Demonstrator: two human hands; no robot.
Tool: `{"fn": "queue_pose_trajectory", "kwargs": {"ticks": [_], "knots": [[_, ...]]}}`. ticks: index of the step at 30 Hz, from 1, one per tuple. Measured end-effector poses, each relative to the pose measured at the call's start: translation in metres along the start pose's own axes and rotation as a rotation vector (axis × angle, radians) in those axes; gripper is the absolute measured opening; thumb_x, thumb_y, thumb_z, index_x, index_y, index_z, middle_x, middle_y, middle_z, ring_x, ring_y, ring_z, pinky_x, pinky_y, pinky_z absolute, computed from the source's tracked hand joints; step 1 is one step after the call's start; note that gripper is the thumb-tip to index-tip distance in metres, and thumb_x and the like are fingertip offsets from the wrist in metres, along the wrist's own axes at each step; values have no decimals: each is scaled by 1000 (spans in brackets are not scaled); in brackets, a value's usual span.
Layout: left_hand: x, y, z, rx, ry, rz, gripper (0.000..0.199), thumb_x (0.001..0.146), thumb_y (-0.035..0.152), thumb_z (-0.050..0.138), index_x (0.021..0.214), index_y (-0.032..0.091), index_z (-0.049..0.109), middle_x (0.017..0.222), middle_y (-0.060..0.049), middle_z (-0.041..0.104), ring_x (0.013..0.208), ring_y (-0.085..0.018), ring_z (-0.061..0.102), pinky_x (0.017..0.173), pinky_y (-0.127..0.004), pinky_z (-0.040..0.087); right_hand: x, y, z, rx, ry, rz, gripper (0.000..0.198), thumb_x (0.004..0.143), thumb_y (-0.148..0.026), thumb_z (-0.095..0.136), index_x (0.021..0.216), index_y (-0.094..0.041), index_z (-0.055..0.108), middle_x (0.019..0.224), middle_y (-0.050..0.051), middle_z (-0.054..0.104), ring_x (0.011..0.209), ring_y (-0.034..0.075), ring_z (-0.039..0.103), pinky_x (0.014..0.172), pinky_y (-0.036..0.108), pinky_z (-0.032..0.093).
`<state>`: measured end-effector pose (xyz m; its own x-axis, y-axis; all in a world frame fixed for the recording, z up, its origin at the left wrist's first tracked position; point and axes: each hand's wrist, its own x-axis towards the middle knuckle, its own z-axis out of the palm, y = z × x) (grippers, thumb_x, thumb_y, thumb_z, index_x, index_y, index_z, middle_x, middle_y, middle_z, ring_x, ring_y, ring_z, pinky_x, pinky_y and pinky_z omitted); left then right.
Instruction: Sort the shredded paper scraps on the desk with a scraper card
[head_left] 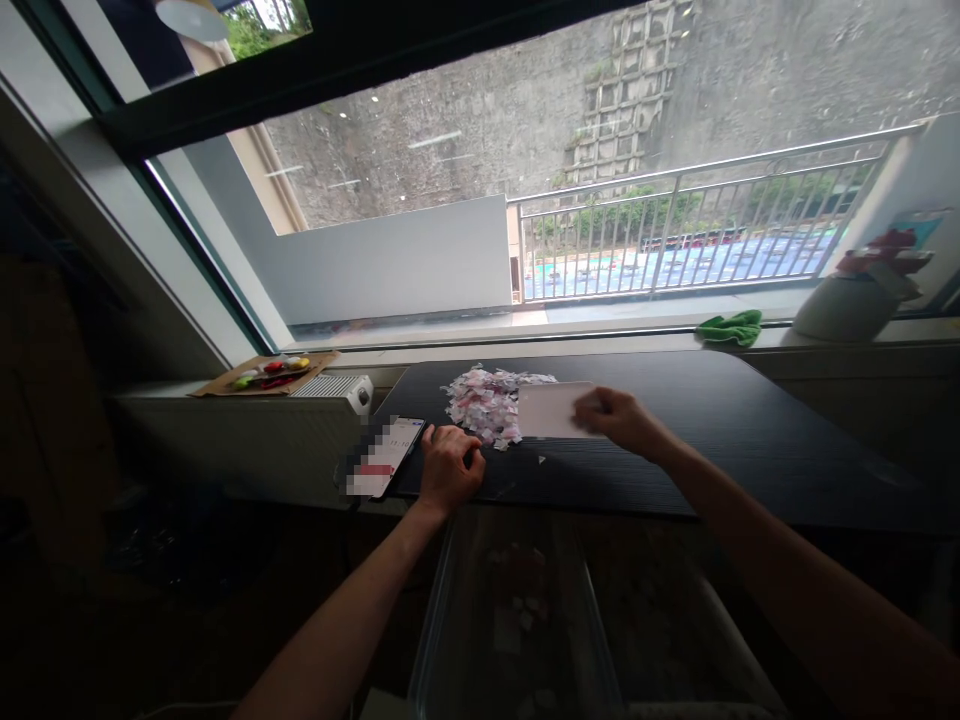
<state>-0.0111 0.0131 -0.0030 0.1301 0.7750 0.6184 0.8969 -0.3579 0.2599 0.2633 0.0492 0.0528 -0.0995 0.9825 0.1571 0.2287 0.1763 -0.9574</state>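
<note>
A white flat card or board (551, 410) lies against the right side of a heap of small torn paper scraps (487, 402) on the dark table. My right hand (611, 413), a little blurred, is closed on the card's right end. At the heap's near left edge rests my left hand (452, 465), its fingers curled down and its palm side hidden; I cannot make out anything inside it. Just left of that hand lies a phone (401, 450) with a lit screen, partly pixelated. A single scrap (541, 460) sits apart in front of the card.
The dark table (675, 420) runs along a large window. Below its front edge stands a clear plastic bin (427, 640) with pale pieces inside. A green cloth (731, 328) and a white container (847, 305) are on the sill; cardboard (217, 385) with colourful items lies on the radiator (330, 388).
</note>
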Motion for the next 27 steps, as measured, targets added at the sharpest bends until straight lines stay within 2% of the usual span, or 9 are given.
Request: {"fn": "queue_pose_trajectory", "kwargs": {"ticks": [5, 8, 11, 14, 18, 21, 27], "knots": [[-1, 0, 0, 16, -2, 21, 12, 76, 19, 54, 77, 21, 66, 81, -3, 67, 97, -24, 59, 107, -53, 27, -4, -1, -11, -246, 1, -21, 11, 63, -23, 69, 68, -16, 63, 58, 0, 63, 51, 13, 56, 48, 25, 45], [-1, 1, 0, 29, -16, 45, 12, 76, 19, 53, 77, 21, 65, 81, -3, 67, 99, -24, 59, 108, -53, 26, -4, 1, -13, -228, 8, -82, 16, 66, -30, 68, 73, -17, 63, 64, 2, 66, 56, 16, 59, 52, 28, 46], [-1, 1, -1, 26, -11, 45, 13, 76, 17, 53, 77, 21, 65, 80, -3, 66, 99, -25, 58, 108, -53, 26, 1, 0, 3, -217, -44, -163, 15, 70, -32, 63, 77, -18, 61, 71, 5, 68, 64, 19, 62, 59, 30, 48], [-2, 1, -2, 25, -5, 45, 13, 76, 17, 53, 78, 22, 65, 80, -3, 66, 99, -25, 58, 108, -53, 25, -3, -6, 12, -425, -54, -239, 11, 73, -31, 58, 72, -19, 58, 66, 2, 65, 60, 16, 57, 57, 27, 43], [-2, 2, -1, 38, -19, 71, 13, 76, 18, 54, 78, 21, 66, 81, -4, 67, 100, -24, 58, 109, -53, 25, -24, -20, -8, -686, -2, -289, 17, 73, -34, 57, 64, -21, 51, 55, -2, 54, 51, 12, 45, 50, 25, 32], [-1, 4, -2, 54, -58, 101, 13, 76, 18, 53, 77, 21, 66, 82, -4, 67, 100, -24, 57, 110, -53, 24, -33, -28, -21, -720, 14, -265, 18, 74, -35, 55, 64, -21, 50, 54, -3, 53, 50, 12, 44, 49, 25, 31], [2, 2, -14, 79, -244, 235, 19, 79, 24, 54, 92, 23, 68, 92, -4, 66, 100, -24, 56, 111, -58, 20, -31, -27, -22, -716, 25, -234, 14, 71, -31, 57, 63, -21, 51, 55, -2, 55, 50, 12, 44, 49, 25, 31]]}}
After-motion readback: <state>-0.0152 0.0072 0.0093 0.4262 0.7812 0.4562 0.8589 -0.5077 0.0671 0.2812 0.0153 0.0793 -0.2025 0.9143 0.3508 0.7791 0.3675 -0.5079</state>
